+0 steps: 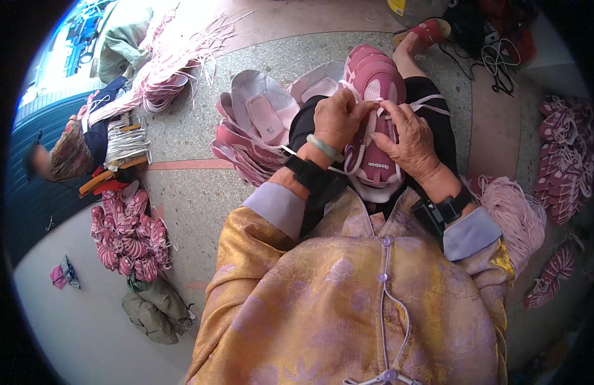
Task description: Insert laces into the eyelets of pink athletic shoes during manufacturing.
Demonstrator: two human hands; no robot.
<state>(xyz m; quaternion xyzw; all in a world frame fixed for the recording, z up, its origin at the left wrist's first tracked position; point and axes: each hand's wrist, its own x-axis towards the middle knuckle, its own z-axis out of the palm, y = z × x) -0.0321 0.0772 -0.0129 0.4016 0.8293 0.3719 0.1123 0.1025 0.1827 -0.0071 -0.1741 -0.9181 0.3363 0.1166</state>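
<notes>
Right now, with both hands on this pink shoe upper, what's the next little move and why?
Probably draw the pale lace snug with the right hand: it trails loose off the pink shoe upper, while the left hand pinches the upper near its eyelets and steadies it.

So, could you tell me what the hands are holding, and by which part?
Both hands grip the pink shoe upper: left hand at its lace area, right hand along its side.

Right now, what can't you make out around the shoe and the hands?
Head view only:
- Fingertips of the left hand and right hand: curled onto the pink shoe, so the grip is unclear.
- Lace path: hidden under both hands.
- Shoe heel: hidden by the wrists.
- Pink piles at right: blurred at the dark rim.
</notes>
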